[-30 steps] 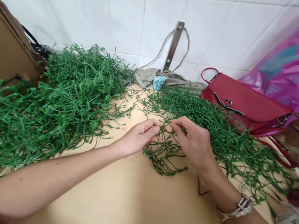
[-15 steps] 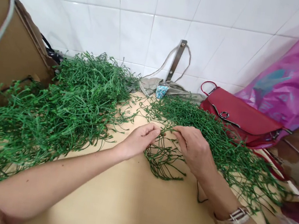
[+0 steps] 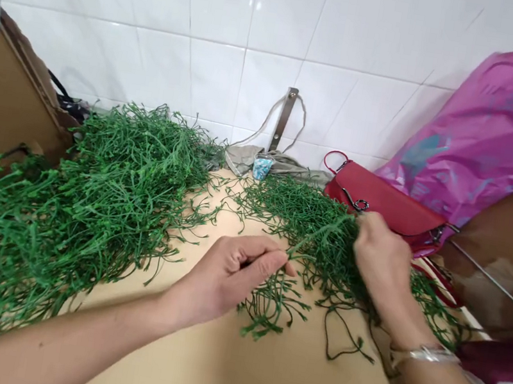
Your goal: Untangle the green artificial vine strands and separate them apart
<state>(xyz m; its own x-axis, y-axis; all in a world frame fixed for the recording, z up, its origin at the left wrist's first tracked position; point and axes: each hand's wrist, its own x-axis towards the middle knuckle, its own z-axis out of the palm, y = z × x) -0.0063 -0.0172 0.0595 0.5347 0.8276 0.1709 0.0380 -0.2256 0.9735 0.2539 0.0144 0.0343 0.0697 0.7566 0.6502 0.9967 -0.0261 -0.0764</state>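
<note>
My left hand (image 3: 236, 276) is closed in a pinch over the middle of the table (image 3: 190, 363). Its thumb and forefinger hold the near end of a green plastic stem (image 3: 320, 233), which runs up and to the right. My right hand (image 3: 382, 257), slightly blurred, is closed at the far end of that stem, above the right-hand pile of green stems (image 3: 303, 203). Below my left fingers is a small bunch of forked green stems (image 3: 270, 304); whether the hand also grips it is hidden. A loose dark green stem (image 3: 332, 356) lies to its right.
A larger heap of green stems (image 3: 133, 172) spreads over the left side. Behind stand a blue patterned cup (image 3: 262, 167), a metal bracket (image 3: 283, 121) and a tiled wall (image 3: 211, 74). A red handbag (image 3: 391, 200) and pink plastic bag (image 3: 501, 120) sit right, a cardboard box (image 3: 23, 96) left.
My right hand has moved right and away from my left, with the stem now stretched between them. My left hand appears lower and nearer. The view has tilted up and shifted right.
</note>
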